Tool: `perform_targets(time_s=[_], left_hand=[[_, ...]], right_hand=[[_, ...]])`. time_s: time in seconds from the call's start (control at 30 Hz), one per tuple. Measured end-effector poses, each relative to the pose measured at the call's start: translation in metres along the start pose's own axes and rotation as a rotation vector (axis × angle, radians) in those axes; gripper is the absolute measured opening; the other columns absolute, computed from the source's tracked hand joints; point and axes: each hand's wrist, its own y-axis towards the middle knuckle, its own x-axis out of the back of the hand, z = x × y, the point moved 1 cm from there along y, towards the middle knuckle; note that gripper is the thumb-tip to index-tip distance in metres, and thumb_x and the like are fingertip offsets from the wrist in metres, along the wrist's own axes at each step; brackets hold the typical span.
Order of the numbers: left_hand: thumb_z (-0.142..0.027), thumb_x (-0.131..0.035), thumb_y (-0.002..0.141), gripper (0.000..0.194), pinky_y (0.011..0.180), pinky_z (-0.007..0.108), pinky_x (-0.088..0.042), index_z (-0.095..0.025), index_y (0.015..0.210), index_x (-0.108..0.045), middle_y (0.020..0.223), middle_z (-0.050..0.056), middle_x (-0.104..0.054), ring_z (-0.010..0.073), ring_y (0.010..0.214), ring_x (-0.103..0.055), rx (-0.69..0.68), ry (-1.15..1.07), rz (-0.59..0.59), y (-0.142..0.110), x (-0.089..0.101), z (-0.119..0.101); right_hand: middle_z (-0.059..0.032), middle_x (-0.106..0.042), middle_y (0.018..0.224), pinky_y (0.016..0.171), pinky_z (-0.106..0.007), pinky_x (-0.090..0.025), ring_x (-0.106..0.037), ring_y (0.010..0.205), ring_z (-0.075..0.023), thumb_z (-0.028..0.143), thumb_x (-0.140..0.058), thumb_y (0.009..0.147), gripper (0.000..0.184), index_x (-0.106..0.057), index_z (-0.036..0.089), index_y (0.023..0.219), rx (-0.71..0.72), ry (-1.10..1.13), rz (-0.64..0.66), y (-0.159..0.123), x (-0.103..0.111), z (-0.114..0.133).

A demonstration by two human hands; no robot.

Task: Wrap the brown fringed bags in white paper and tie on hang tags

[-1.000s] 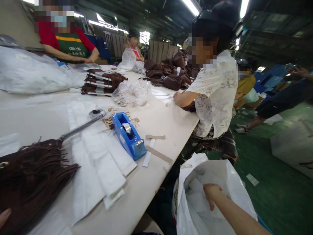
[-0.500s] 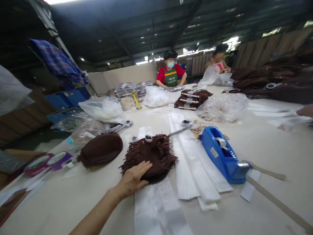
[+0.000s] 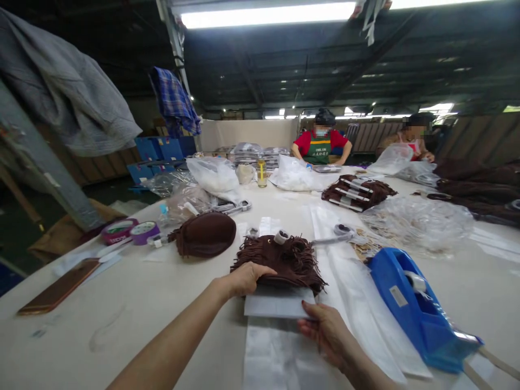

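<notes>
A dark brown fringed bag [image 3: 284, 262] lies in front of me on the table, with wrapped pieces on its top. My left hand [image 3: 247, 277] grips the bag's near left edge, thumb above and the other fingers partly hidden below. In my right hand [image 3: 325, 330], a flat white sheet [image 3: 280, 304] is pinched between thumb and fingers, its far edge up against or under the bag's near edge; I cannot tell how far it goes in. Beneath them lie white translucent plastic sleeves [image 3: 268, 357].
At right stands a blue tape dispenser [image 3: 414, 309]. To the left are a brown oval pouch [image 3: 207, 233], purple tape rolls [image 3: 144, 232] and a brown flat strip [image 3: 59, 287]. Farther back are bundled fringed bags [image 3: 357, 192], crumpled plastic [image 3: 418, 222] and a co-worker [image 3: 323, 143].
My left hand has gone from lying flat on the bag to gripping its near edge. My right hand has come into view with the white sheet. The camera view has levelled and shifted.
</notes>
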Motion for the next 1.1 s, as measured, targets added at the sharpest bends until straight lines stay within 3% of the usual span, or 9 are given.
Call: perform_targets(time_s=[0.17,0.33,0.43,0.57,0.63,0.77,0.87,0.93,1.1], left_hand=[[0.008,-0.04,0.06,0.071,0.098,0.029,-0.039,-0.022,0.123,-0.052,0.128,0.003,-0.053,0.0173,0.116,-0.05,-0.036,0.049,0.016,-0.003,0.0,-0.006],[0.0,-0.05,0.066,0.067,0.102,0.042,-0.034,-0.013,0.132,-0.04,0.136,0.019,-0.04,0.0298,0.126,-0.037,-0.056,0.247,0.046,-0.016,-0.024,-0.023],[-0.013,-0.057,0.071,0.071,0.102,0.05,-0.03,-0.015,0.137,-0.031,0.139,0.022,-0.034,0.0346,0.128,-0.031,-0.017,0.377,-0.029,-0.022,-0.046,-0.029],[-0.019,-0.049,0.084,0.053,0.099,0.055,-0.03,-0.021,0.135,-0.034,0.136,0.021,-0.038,0.0339,0.127,-0.034,0.005,0.492,-0.18,-0.02,-0.073,-0.027],[-0.019,-0.048,0.085,0.049,0.098,0.054,-0.032,-0.021,0.133,-0.037,0.135,0.022,-0.04,0.0342,0.126,-0.036,-0.016,0.54,-0.229,-0.019,-0.081,-0.024],[-0.022,-0.05,0.084,0.05,0.098,0.052,-0.033,-0.018,0.132,-0.037,0.132,0.024,-0.042,0.0351,0.125,-0.037,-0.061,0.607,-0.315,-0.019,-0.087,-0.022],[-0.025,-0.049,0.085,0.046,0.096,0.05,-0.036,-0.015,0.128,-0.042,0.128,0.024,-0.047,0.0354,0.121,-0.042,-0.074,0.657,-0.359,-0.02,-0.085,-0.024],[-0.027,-0.049,0.085,0.043,0.095,0.049,-0.038,-0.015,0.126,-0.044,0.127,0.023,-0.048,0.0349,0.121,-0.043,-0.079,0.671,-0.377,-0.021,-0.086,-0.023],[-0.027,-0.048,0.085,0.041,0.096,0.047,-0.039,-0.019,0.125,-0.046,0.126,0.018,-0.051,0.0324,0.121,-0.043,-0.098,0.691,-0.567,-0.015,-0.105,-0.011]], right_hand=[[0.0025,-0.058,0.058,0.047,-0.019,-0.051,-0.061,0.048,-0.0109,0.019,-0.068,0.061,0.021,-0.049,0.017,0.071,0.046,0.022,-0.072,0.017,0.003,0.001],[0.0045,-0.057,0.055,0.05,-0.019,-0.052,-0.062,0.051,-0.0116,0.024,-0.068,0.055,0.025,-0.047,0.02,0.068,0.07,0.017,-0.086,0.023,0.001,-0.004],[0.0031,-0.059,0.059,0.054,-0.021,-0.053,-0.063,0.055,-0.013,0.03,-0.07,0.052,0.028,-0.049,0.019,0.067,0.073,-0.029,-0.058,0.024,0.004,-0.003],[-0.0004,-0.06,0.056,0.053,-0.027,-0.053,-0.062,0.052,-0.0166,0.036,-0.069,0.059,0.025,-0.052,0.019,0.065,0.095,-0.229,-0.046,0.01,0.019,-0.003],[-0.0034,-0.062,0.059,0.055,-0.03,-0.053,-0.063,0.057,-0.0198,0.037,-0.062,0.069,0.018,-0.057,0.02,0.07,0.391,-0.561,-0.108,0.003,0.026,-0.002],[-0.0105,-0.066,0.105,0.087,-0.041,-0.046,-0.061,0.099,-0.0247,0.02,-0.045,0.083,0.029,-0.059,0.022,0.108,1.345,-1.235,-0.123,0.008,0.023,-0.008],[-0.0134,-0.065,0.111,0.088,-0.043,-0.045,-0.059,0.103,-0.0266,0.016,-0.047,0.082,0.036,-0.055,0.016,0.117,1.686,-1.497,0.011,0.025,0.016,-0.011],[-0.0143,-0.066,0.108,0.084,-0.043,-0.048,-0.061,0.1,-0.0274,0.021,-0.049,0.082,0.032,-0.059,0.014,0.111,1.634,-1.591,0.082,0.032,0.012,-0.004],[-0.0098,-0.064,0.113,0.093,-0.035,-0.044,-0.057,0.106,-0.0209,0.013,-0.038,0.085,0.033,-0.063,0.016,0.106,1.168,-1.672,0.197,0.033,-0.019,0.029]])
